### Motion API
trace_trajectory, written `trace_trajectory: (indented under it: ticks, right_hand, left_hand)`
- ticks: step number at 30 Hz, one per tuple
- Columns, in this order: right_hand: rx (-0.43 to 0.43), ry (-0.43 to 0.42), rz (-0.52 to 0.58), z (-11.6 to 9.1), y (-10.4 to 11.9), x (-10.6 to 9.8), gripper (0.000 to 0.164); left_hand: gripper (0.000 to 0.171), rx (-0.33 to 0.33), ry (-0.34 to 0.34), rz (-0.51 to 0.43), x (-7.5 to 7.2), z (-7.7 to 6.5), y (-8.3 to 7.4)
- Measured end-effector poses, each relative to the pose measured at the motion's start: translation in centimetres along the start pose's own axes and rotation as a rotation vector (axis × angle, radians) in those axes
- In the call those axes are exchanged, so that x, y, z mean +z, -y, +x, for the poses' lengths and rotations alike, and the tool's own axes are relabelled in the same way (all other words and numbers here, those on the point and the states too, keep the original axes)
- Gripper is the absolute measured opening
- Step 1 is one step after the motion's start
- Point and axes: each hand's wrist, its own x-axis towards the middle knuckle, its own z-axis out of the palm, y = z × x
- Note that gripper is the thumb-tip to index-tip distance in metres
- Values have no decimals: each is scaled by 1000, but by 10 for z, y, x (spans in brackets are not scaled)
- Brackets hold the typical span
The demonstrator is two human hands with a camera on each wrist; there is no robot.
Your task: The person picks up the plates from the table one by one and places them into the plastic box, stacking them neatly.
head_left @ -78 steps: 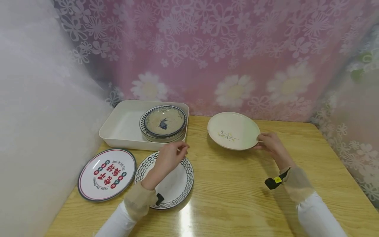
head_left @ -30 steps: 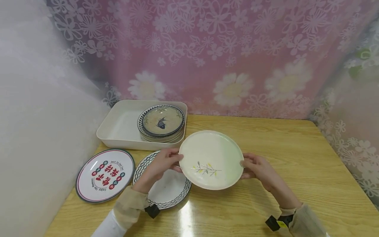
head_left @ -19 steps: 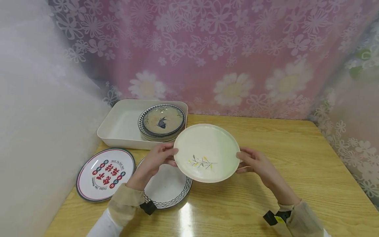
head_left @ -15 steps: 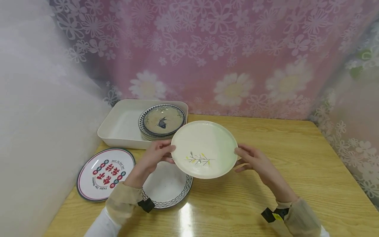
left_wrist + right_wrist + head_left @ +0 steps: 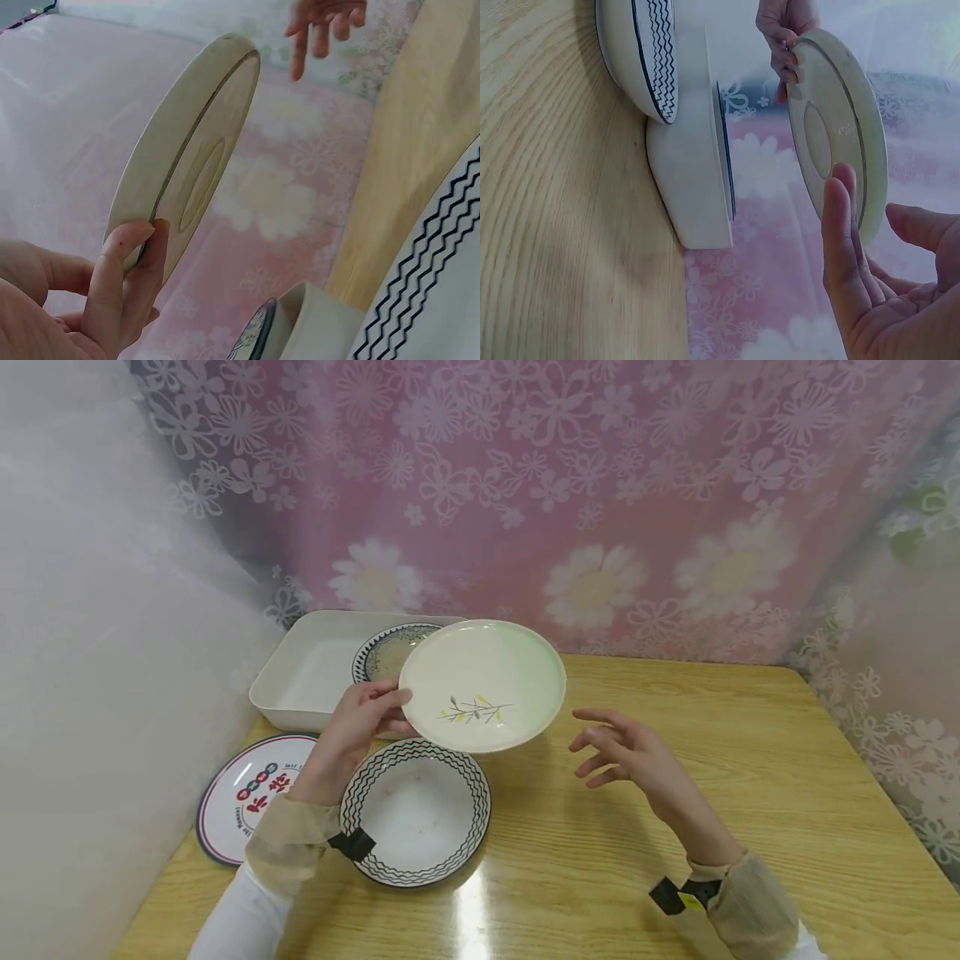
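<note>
A cream plate [image 5: 480, 677] with a pale green right side and a twig drawing hangs in the air, tilted, above the table. My left hand [image 5: 356, 727] pinches its left rim, thumb on top and fingers underneath. The left wrist view shows the plate's underside [image 5: 180, 172] and the same grip. My right hand [image 5: 630, 760] is apart from the plate, to its right, with fingers spread and nothing in them. Behind the plate, a fish-patterned dish [image 5: 386, 656] in the white bin [image 5: 300, 668] is partly covered.
A white dish with black wavy rim lines [image 5: 420, 818] sits on the wooden table [image 5: 675, 710] in front of the bin. Left of it lies a white plate with red lettering [image 5: 232, 802], partly behind my left forearm. A floral curtain [image 5: 525, 527] closes off the back.
Both hands brought the cream plate left and it then rose toward the bin. My right hand has let go of its right rim; the left hand still holds it.
</note>
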Motion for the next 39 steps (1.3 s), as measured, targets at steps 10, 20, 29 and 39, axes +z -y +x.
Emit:
trace_trajectory:
  ticks: [10,20,29,39]
  right_hand:
    - [11,3,2,-7,-5,-3,46]
    - [46,-14,-2,-14,-9,-4,47]
    - [63,-21,8,-19,-15,-6,46]
    - [80,-13,18,-19,-22,-5,47]
  left_hand:
    - [45,3,-204,-105,-33,25,-7]
    - [35,-16,-334,-166,-48,34,9]
    - [37,-36,-363,-154,-57,40,19]
    - [41,-65,-349,-135,-60,43,26]
